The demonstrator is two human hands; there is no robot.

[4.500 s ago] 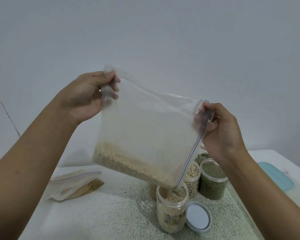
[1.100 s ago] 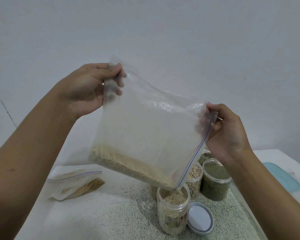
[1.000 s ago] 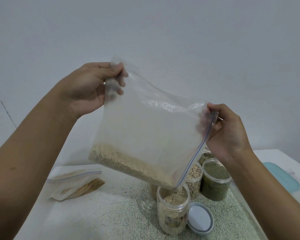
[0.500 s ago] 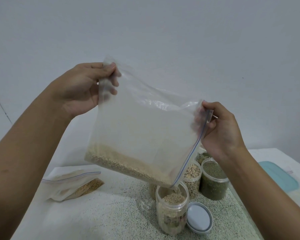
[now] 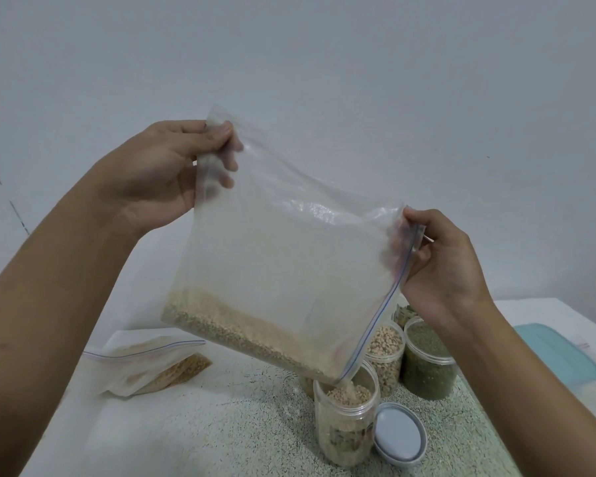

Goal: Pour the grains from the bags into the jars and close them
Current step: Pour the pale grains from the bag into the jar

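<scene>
Above the open jar (image 5: 346, 425), both hands hold the zip bag (image 5: 283, 256) tilted, its lower corner at the jar mouth. The left hand (image 5: 162, 170) pinches the top corner and the right hand (image 5: 441, 266) pinches the zipper edge. The jar is nearly full, and a band of grain (image 5: 241, 335) remains in the bag. The lid (image 5: 398, 433) lies just right of the jar, not fitted. A second bag (image 5: 148, 364), left of the jar on the bench (image 5: 221, 425), awaits pouring.

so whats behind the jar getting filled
Behind the jar stand a bean jar and a green jar, both lidless. The bag and right hand cover most of a fourth jar farther back, so its contents can't be told.
</scene>
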